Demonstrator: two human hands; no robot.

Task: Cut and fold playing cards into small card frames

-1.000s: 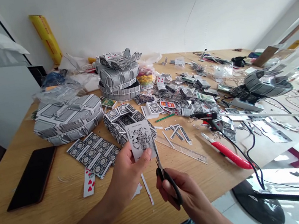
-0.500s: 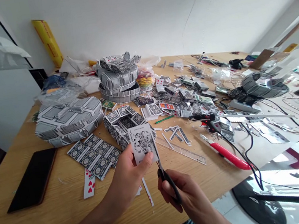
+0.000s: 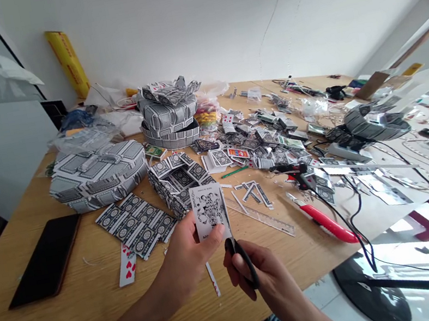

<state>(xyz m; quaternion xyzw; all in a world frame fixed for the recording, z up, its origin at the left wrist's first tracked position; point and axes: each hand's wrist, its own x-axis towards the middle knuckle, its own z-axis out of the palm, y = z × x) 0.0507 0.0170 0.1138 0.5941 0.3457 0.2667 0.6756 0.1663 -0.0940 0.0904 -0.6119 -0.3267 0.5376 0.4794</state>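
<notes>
Between thumb and fingers, my left hand (image 3: pixel 191 253) pinches a joker playing card (image 3: pixel 208 208), held upright with its face toward me. My right hand (image 3: pixel 258 269) grips black-handled scissors (image 3: pixel 246 265), whose blades run along the card's right edge. Behind the card stands an open box (image 3: pixel 178 178) covered in patterned card backs. To its left lies a sheet of joined card backs (image 3: pixel 136 224), with a strip of a hearts card (image 3: pixel 127 267) poking out from under it. A thin cut strip (image 3: pixel 213 279) rests on the table below my hands.
A dark phone (image 3: pixel 45 259) and a card-covered lidded box (image 3: pixel 98 175) are at left. Stacked boxes (image 3: pixel 169 116) stand at the back. Rightward are a clear ruler (image 3: pixel 269 221), a red utility knife (image 3: pixel 327 221), a glue gun (image 3: pixel 297 173) with its cord, and heaped card pieces (image 3: pixel 269 140).
The joker card has shifted slightly right and down in my left hand, nearer the scissors. The scissor blades look more closed along its edge.
</notes>
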